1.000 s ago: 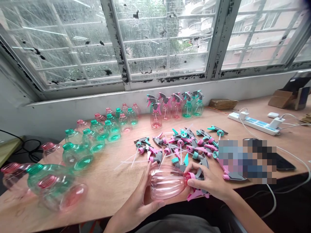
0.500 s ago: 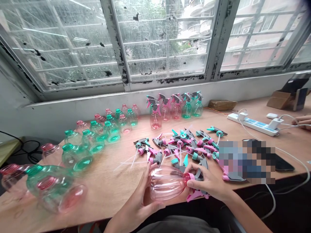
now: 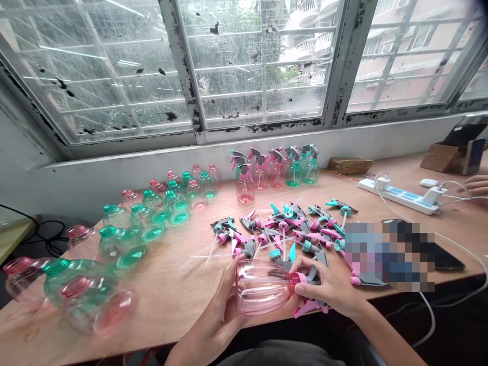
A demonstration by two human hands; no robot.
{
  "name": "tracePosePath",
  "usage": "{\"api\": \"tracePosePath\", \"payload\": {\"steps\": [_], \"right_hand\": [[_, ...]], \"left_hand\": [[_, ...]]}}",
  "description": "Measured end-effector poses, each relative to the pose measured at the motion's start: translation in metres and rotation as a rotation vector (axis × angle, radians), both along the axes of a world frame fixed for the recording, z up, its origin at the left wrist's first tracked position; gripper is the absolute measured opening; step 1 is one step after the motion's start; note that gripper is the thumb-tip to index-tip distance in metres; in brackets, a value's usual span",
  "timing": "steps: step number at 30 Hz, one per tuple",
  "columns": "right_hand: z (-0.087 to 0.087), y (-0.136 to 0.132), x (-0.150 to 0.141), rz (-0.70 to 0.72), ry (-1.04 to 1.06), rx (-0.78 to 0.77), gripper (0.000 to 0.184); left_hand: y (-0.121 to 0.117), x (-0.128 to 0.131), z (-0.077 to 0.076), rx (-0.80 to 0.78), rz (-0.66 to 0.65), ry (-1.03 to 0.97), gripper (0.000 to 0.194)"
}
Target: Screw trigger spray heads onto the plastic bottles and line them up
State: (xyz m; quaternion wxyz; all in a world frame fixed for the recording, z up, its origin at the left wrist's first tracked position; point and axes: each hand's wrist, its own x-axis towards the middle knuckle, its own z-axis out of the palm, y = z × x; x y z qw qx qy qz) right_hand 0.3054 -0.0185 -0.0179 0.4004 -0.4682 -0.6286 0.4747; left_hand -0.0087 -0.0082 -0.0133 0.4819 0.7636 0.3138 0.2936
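Observation:
A clear pink spray bottle (image 3: 263,291) lies on its side in front of me, its neck toward the right. Round its base end curls my left hand (image 3: 215,315), closed on the bottle. My right hand (image 3: 331,290) pinches the pink collar of the spray head (image 3: 301,278) at the bottle's neck; its grey body is partly hidden by the fingers. Whether the collar's threads are fully seated cannot be seen. Just beyond both hands is a heap of loose spray heads (image 3: 284,226), pink, teal and grey, with thin white tubes.
Several pink and green bottles (image 3: 124,246) without heads stand in rows at the left. Bottles with spray heads (image 3: 245,185) stand by the window wall. At the right are a white power strip (image 3: 398,196), its cables, a black phone (image 3: 444,256) and another person's hand (image 3: 476,186).
My left thumb has drawn back toward the bottle's underside. The bottle and my right hand keep nearly the same place; the view shifts very slightly.

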Motion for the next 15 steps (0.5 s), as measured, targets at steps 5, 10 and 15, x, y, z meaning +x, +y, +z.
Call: {"api": "tracePosePath", "payload": {"steps": [5,10,15], "right_hand": [[-0.0017,0.0008,0.0008,0.013,-0.006,-0.013,0.034],[0.0,-0.0004,-0.0006,-0.016,-0.012,0.0,0.035],[0.0046,-0.0015,-0.0021,-0.021,-0.006,0.018,0.036]], "left_hand": [[0.0018,0.001,-0.0011,-0.062,-0.004,-0.016,0.097],[0.0026,0.0024,0.0002,-0.044,0.011,0.006,0.093],[-0.0004,0.0028,0.0022,-0.023,-0.026,-0.052,0.079]]}}
